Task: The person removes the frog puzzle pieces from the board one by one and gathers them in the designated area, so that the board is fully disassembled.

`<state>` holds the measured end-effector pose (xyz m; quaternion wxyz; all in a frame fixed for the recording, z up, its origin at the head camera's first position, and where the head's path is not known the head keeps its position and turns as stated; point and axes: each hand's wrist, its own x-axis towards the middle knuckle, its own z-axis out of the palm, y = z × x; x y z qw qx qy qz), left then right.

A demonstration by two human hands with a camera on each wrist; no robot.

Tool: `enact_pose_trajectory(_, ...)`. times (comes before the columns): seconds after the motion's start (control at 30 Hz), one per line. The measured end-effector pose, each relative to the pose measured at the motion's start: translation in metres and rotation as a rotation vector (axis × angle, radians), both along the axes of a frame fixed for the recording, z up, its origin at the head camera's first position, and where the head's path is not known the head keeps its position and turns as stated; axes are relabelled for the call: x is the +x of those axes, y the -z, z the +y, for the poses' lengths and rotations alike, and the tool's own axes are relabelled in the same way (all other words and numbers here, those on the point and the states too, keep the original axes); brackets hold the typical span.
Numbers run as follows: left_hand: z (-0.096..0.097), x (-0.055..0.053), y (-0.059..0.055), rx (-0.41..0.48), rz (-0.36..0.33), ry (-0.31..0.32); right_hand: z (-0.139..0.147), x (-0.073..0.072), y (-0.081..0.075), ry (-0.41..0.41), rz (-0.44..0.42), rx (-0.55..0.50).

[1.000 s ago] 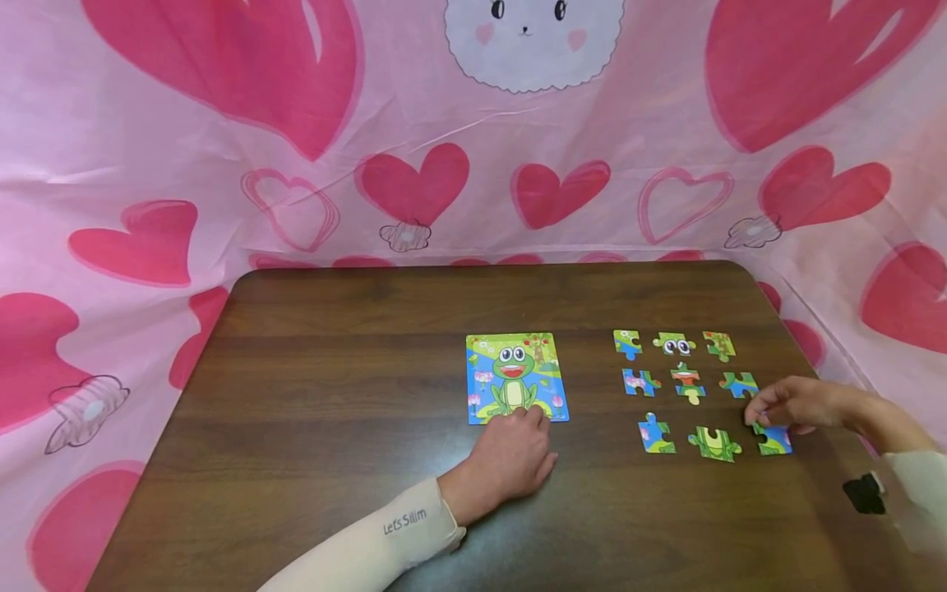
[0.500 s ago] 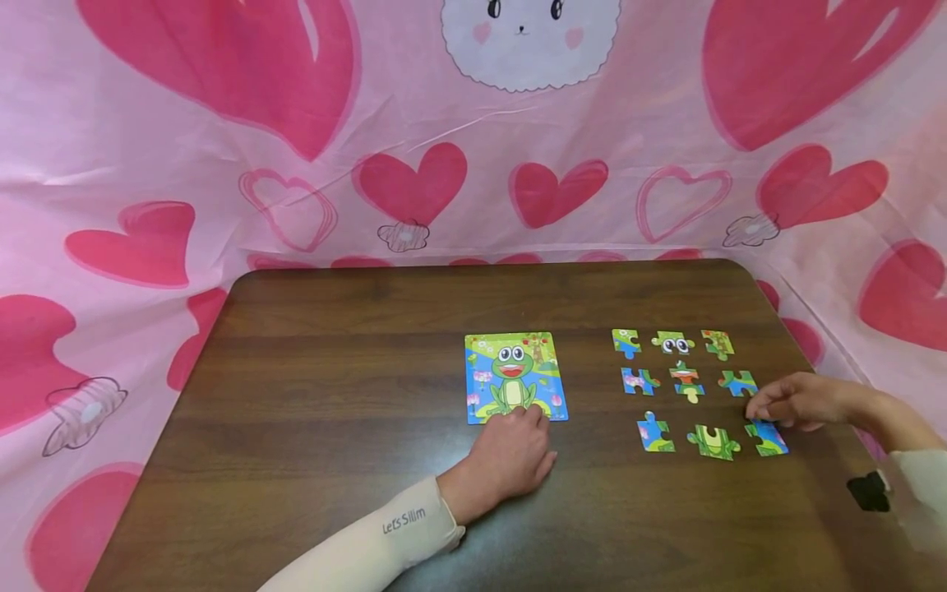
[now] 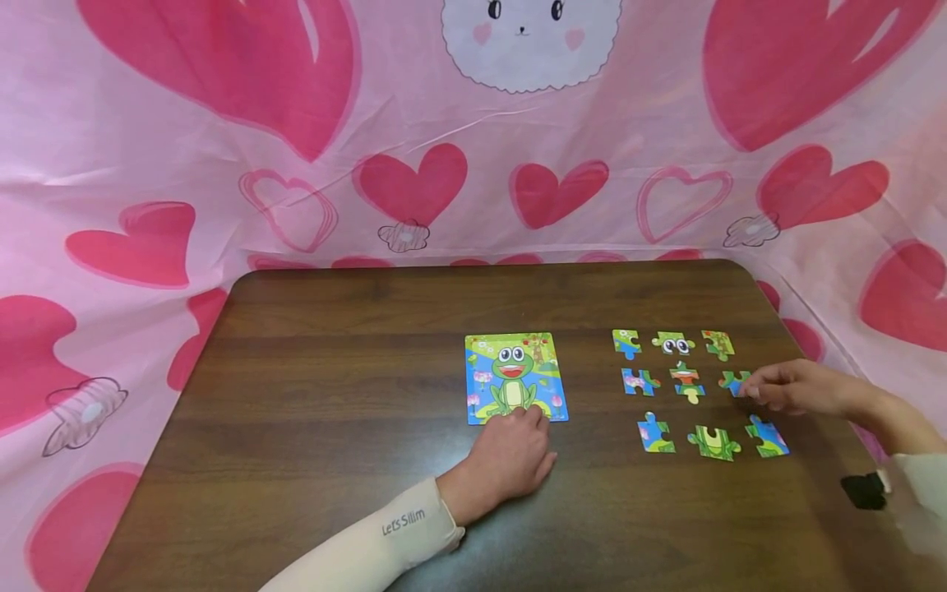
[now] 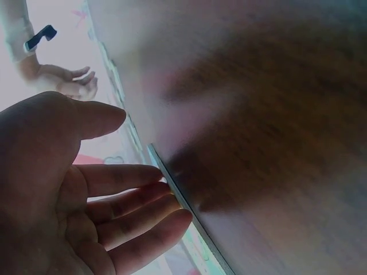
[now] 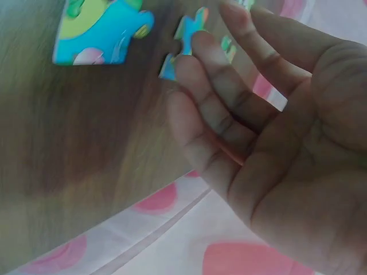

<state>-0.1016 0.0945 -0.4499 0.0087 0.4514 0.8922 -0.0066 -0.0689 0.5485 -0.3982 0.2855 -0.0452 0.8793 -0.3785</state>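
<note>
In the head view a square frog picture board (image 3: 547,374) lies at mid-table. My left hand (image 3: 505,460) rests on its near edge; in the left wrist view the fingertips (image 4: 179,217) touch the board's rim and the thumb stands apart. To the right, jigsaw pieces of the same frog lie in three loose rows. My right hand (image 3: 806,390) is at the right-hand piece of the middle row (image 3: 731,381), partly covering it; contact cannot be told. Its fingers are loosely bent in the right wrist view, with no piece between them. Nearer lies the corner piece (image 3: 769,437).
The jigsaw pieces lie apart from one another, among them an eyes piece (image 3: 674,344), a mouth piece (image 3: 688,383) and a belly piece (image 3: 713,443). Brown wooden table (image 3: 333,370) surrounds them. A pink heart-patterned cloth (image 3: 488,123) hangs behind and at both sides.
My right hand has moved from the near right corner piece up to the middle row's right piece. That corner piece shifted slightly and is now uncovered. The left hand stays put.
</note>
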Motion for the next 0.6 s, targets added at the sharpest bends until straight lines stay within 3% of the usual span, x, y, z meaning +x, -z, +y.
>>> enact_pose_trajectory(0.27, -0.002, -0.001, 0.0, 0.017, -0.047, -0.008, -0.034, -0.009, -0.013, 0.104, 0.189, 0.289)
enact_pose_trajectory(0.47, -0.004, -0.003, 0.002, 0.076, -0.122, -0.024, -0.064, -0.016, -0.014, 0.158, 0.33, 0.385)
enact_pose_trajectory(0.6, -0.007, -0.004, 0.003, 0.158, -0.13, -0.037, -0.092, -0.02, -0.01, 0.205, 0.405, 0.368)
